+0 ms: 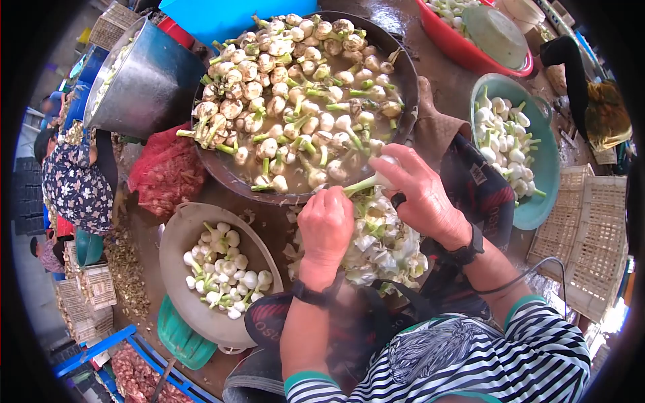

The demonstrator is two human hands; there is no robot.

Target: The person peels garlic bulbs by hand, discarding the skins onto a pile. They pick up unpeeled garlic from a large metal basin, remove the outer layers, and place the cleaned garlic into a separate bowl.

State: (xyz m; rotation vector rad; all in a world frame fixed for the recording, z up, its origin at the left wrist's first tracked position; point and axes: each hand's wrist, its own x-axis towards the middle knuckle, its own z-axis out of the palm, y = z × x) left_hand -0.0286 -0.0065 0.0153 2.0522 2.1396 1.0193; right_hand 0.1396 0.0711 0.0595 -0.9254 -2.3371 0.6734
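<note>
A garlic bulb (384,176) with a pale green stem is held between my two hands, above the near rim of a wide dark pan. My right hand (420,191) is closed around the bulb. My left hand (326,225) is closed at the stem's end; whether it also holds a small tool is hidden. In the pan (408,91), many unpeeled garlic bulbs (232,111) with cut green stems lie in muddy water. Below my hands is a heap of white garlic peelings (386,252).
At left is a beige basin (176,269) of peeled white bulbs; at right, a green basin (551,161) holds more. A red mesh sack (164,171), a metal pot (151,84) and a red tub (443,40) surround the pan. Other people sit at far left and far right.
</note>
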